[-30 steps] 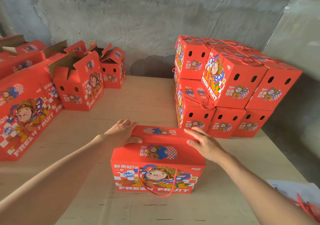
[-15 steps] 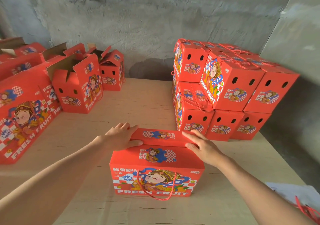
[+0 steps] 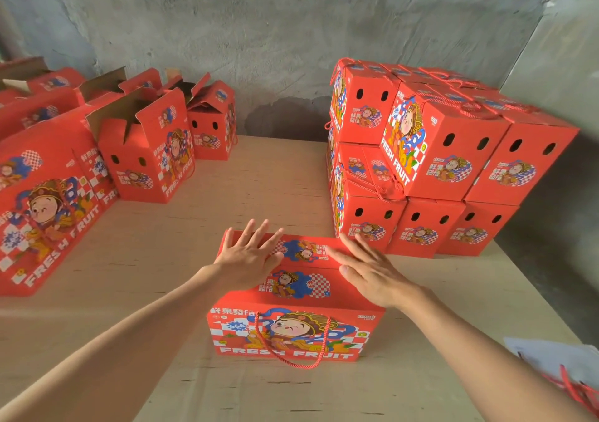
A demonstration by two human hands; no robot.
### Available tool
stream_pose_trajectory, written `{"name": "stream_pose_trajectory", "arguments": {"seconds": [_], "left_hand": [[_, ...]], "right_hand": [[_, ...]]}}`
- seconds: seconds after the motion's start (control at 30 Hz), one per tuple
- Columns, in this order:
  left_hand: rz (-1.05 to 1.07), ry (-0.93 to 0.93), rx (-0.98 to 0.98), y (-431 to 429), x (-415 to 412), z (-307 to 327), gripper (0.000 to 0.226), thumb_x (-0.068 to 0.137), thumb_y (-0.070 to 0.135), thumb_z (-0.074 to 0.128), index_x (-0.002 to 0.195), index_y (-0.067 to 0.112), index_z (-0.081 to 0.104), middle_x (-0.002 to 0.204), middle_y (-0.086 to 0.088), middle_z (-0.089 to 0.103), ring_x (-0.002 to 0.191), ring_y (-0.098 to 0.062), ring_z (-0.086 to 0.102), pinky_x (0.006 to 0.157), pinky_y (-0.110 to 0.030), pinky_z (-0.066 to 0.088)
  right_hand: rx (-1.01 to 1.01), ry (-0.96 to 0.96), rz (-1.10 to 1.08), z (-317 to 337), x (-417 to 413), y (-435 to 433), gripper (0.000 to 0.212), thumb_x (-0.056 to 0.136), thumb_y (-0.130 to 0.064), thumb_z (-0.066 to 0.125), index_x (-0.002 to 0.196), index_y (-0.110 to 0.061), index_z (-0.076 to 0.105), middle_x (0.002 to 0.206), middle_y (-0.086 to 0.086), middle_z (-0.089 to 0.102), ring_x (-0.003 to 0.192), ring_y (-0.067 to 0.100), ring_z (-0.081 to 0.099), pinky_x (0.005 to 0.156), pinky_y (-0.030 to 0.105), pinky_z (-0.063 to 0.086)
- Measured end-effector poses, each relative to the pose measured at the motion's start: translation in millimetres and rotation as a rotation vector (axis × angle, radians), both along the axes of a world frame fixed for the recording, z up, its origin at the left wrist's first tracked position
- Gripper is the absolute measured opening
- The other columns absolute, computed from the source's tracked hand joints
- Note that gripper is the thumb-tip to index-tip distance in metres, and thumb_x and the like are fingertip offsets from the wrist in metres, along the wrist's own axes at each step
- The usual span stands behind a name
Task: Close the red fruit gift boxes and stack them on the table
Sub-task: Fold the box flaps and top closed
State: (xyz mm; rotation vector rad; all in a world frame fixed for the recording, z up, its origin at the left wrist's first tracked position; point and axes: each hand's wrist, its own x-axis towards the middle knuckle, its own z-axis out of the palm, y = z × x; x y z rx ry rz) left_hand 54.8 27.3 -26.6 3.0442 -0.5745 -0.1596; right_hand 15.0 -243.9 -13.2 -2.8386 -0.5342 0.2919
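- a red gift box (image 3: 293, 295) sits on the wooden table (image 3: 201, 214), near the front edge and in the middle of the view, its long printed side facing the camera.
- its top flaps are folded down and lie nearly flat; a red cord handle (image 3: 293, 347) hangs in a loop down the front face.
- the left hand (image 3: 248, 259) lies flat on the left part of the box top, palm down, fingers spread and pointing away; it presses on the flap and grips nothing.
- the right hand (image 3: 372, 272) lies flat on the right part of the top in the same way, palm down, fingers stretched toward the far edge, not clasping anything.
- both forearms reach in from the bottom corners of the view.
- to the right, at the back of the table, stands a stack of closed boxes (image 3: 437, 162), two layers high, the end faces with paired oval holes turned toward the camera; the lowest front box is just beside the right hand's fingertips.
- to the left stand open boxes (image 3: 146, 149) with their brown inner flaps sticking up, and a large box (image 3: 42, 207) closer to the camera at the left edge.
- a grey rough wall (image 3: 275, 32) runs behind the table.
- at the bottom right corner lie white paper (image 3: 557, 356) and loose red cords (image 3: 577, 392).
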Motion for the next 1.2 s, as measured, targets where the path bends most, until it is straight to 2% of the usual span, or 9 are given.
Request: {"name": "stream_pose_trajectory", "arguments": {"seconds": [0.27, 0.43, 0.53, 0.73, 0.9, 0.97, 1.07, 1.13, 1.2], "left_hand": [[0.087, -0.096, -0.131, -52, -66, -7, 0.057, 0.099, 0.048, 0.009, 0.151, 0.028, 0.0, 0.159, 0.006, -0.013, 0.144, -0.017, -0.02, 0.104, -0.05, -0.026], [0.154, -0.187, -0.206, -77, -112, -20, 0.078, 0.08, 0.061, -0.019, 0.15, 0.039, 0.009, 0.158, 0.018, -0.004, 0.144, -0.016, -0.02, 0.097, -0.043, -0.04], [0.17, -0.231, -0.257, -62, -100, -17, 0.064, 0.085, 0.061, -0.008, 0.146, 0.047, 0.006, 0.155, 0.019, -0.016, 0.14, -0.018, -0.031, 0.096, -0.043, -0.039], [0.257, -0.165, -0.321, -25, -59, -19, 0.053, 0.097, 0.047, 0.016, 0.147, 0.042, 0.0, 0.15, 0.013, -0.031, 0.139, -0.02, -0.032, 0.111, -0.054, -0.014], [0.406, 0.013, -0.357, -5, -33, -6, 0.056, 0.101, 0.044, 0.019, 0.15, 0.036, -0.007, 0.157, 0.004, -0.022, 0.145, -0.022, -0.018, 0.114, -0.053, -0.01], [0.484, -0.024, -0.428, -3, -41, -4, 0.057, 0.1, 0.044, 0.024, 0.152, 0.025, 0.007, 0.159, -0.007, 0.0, 0.146, -0.028, 0.004, 0.114, -0.052, 0.006], [0.527, -0.246, -0.609, -4, -69, -6, 0.041, 0.098, 0.042, 0.037, 0.114, 0.007, 0.049, 0.118, -0.017, 0.047, 0.111, -0.039, 0.047, 0.091, -0.046, 0.039], [0.57, -0.235, -0.654, -3, -87, -8, 0.048, 0.097, 0.046, 0.033, 0.08, 0.006, 0.054, 0.086, -0.012, 0.056, 0.084, -0.037, 0.055, 0.075, -0.041, 0.047], [0.659, -0.104, -0.638, 0, -99, -10, 0.066, 0.097, 0.05, 0.027, 0.064, 0.001, 0.057, 0.066, -0.01, 0.061, 0.068, -0.034, 0.057, 0.068, -0.035, 0.05]], "right_hand": [[0.294, -0.089, -0.125, -8, 2, 1, 0.038, 0.101, -0.035, 0.037, 0.137, -0.048, 0.038, 0.158, -0.011, 0.011, 0.146, 0.01, -0.003, 0.116, 0.033, 0.003], [0.257, -0.245, -0.197, -7, -6, 6, 0.037, 0.097, -0.035, 0.045, 0.134, -0.029, 0.048, 0.146, -0.007, 0.035, 0.14, 0.012, 0.024, 0.11, 0.036, 0.026], [0.218, -0.344, -0.351, -12, -22, 20, 0.035, 0.094, -0.038, 0.047, 0.126, -0.025, 0.05, 0.135, -0.007, 0.044, 0.132, 0.015, 0.033, 0.1, 0.036, 0.03], [-0.018, -0.323, -0.477, -9, -60, 47, 0.048, 0.092, -0.052, 0.036, 0.134, -0.031, 0.043, 0.132, 0.01, 0.045, 0.122, 0.027, 0.036, 0.103, 0.04, 0.025], [-0.002, -0.275, -0.369, -2, -96, 66, 0.056, 0.092, -0.055, 0.034, 0.142, -0.028, 0.033, 0.126, 0.013, 0.042, 0.121, 0.027, 0.035, 0.103, 0.039, 0.023], [0.029, -0.261, -0.342, -2, -105, 69, 0.058, 0.093, -0.055, 0.034, 0.143, -0.027, 0.031, 0.126, 0.012, 0.041, 0.119, 0.027, 0.036, 0.103, 0.038, 0.025], [0.323, -0.208, -0.427, 1, -97, 56, 0.047, 0.091, -0.049, 0.047, 0.129, -0.021, 0.049, 0.113, 0.003, 0.052, 0.109, 0.02, 0.047, 0.093, 0.029, 0.036], [0.619, -0.029, -0.61, 6, -83, 40, 0.031, 0.093, -0.046, 0.049, 0.089, -0.017, 0.059, 0.083, -0.002, 0.056, 0.083, 0.018, 0.054, 0.079, 0.028, 0.041], [0.759, 0.23, -0.785, 3, -68, 31, 0.044, 0.095, -0.051, 0.042, 0.072, -0.016, 0.055, 0.072, 0.0, 0.052, 0.072, 0.02, 0.051, 0.08, 0.034, 0.044]]}}
